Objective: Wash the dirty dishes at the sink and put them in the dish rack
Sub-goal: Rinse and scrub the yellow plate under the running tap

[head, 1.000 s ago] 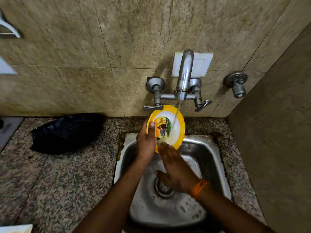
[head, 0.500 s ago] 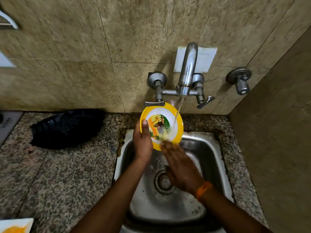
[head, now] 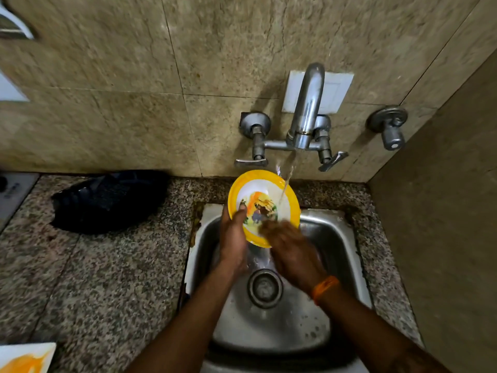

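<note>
Yellow-rimmed plate (head: 262, 200), white centre with a printed cartoon picture, held tilted over the back edge of the steel sink (head: 347, 254), face toward the person. Water stream (head: 287, 179) from the tap (head: 306, 109) lands on the upper right part of the plate's face; spray visible at the rim there.

Left hand (head: 232, 238) grips the plate at its left edge: thumb lies across the face, tip on the white band; the other fingers are behind the plate and not visible. Right hand (head: 291, 251) is on the lower right of the plate's face, fingers laid over it. This hand is motion-blurred, so I cannot tell whether the fingers are flat or curled. An orange band (head: 324, 289) sits on the right wrist.

Sink basin below the hands: wet, with round drain (head: 265, 288) directly under them and scattered droplets or suds on the floor of the basin.

Tap is wall-mounted, with two lever handles, left (head: 250, 162) and right (head: 332, 161). A separate valve (head: 388, 127) is on the wall to the right. White wall plate (head: 336, 90) behind the spout.

Speckled granite table (head: 107, 278) surrounds the sink. A dark crumpled bag (head: 107, 200) lies on it to the left, against the wall, well apart from the sink. At the bottom left corner, the edge of a white dish (head: 24, 358) with orange residue.
</note>
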The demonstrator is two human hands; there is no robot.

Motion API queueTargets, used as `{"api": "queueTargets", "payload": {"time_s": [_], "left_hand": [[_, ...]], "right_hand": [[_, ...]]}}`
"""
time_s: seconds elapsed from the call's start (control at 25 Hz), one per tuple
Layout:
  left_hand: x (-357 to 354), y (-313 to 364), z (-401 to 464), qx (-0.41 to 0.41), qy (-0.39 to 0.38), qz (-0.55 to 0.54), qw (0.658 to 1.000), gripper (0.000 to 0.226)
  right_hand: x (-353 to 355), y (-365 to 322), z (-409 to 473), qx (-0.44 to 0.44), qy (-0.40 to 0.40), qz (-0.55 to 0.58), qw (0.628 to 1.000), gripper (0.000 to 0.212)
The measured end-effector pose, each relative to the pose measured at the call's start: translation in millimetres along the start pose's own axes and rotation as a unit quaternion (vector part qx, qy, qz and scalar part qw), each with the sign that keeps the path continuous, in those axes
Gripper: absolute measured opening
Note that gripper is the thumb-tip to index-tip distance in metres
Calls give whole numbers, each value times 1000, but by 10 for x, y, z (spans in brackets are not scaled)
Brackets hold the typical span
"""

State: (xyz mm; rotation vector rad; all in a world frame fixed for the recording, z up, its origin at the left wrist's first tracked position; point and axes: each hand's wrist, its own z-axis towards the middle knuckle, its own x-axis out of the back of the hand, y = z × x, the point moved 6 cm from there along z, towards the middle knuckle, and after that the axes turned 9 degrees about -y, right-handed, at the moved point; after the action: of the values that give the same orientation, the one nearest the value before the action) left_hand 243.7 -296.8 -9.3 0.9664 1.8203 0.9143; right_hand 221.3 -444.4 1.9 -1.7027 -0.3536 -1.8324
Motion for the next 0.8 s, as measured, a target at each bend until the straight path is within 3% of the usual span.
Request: {"api": "queueTargets", "payload": {"time_s": [0.08, 0.16, 0.24, 0.36, 0.48, 0.68, 0.8], "left_hand": [[76, 120, 77, 23, -16, 32, 999, 22], [62, 189, 115, 15, -27, 39, 999, 22], [27, 223, 175, -2, -24, 69, 997, 16], [136, 265, 340, 36, -53, 98, 993, 45], [135, 282, 274, 110, -103, 96, 984, 51], [-177, 74, -89, -55, -51, -7, 997, 62], [43, 81, 116, -12, -3, -8, 1000, 35]], "right_hand": [[24, 320, -26, -33, -23, -71, 997, 65], [15, 169, 9, -72, -21, -38, 996, 64], [-45, -243, -8, -27, 14, 22, 999, 59], [-12, -130, -3, 41, -13, 20, 999, 59], [60, 325, 57, -11, -8, -21, 1000, 58], [20, -161, 157, -56, 48, 72, 995, 54], [-76, 27, 42, -4, 31, 43, 999, 61]]}}
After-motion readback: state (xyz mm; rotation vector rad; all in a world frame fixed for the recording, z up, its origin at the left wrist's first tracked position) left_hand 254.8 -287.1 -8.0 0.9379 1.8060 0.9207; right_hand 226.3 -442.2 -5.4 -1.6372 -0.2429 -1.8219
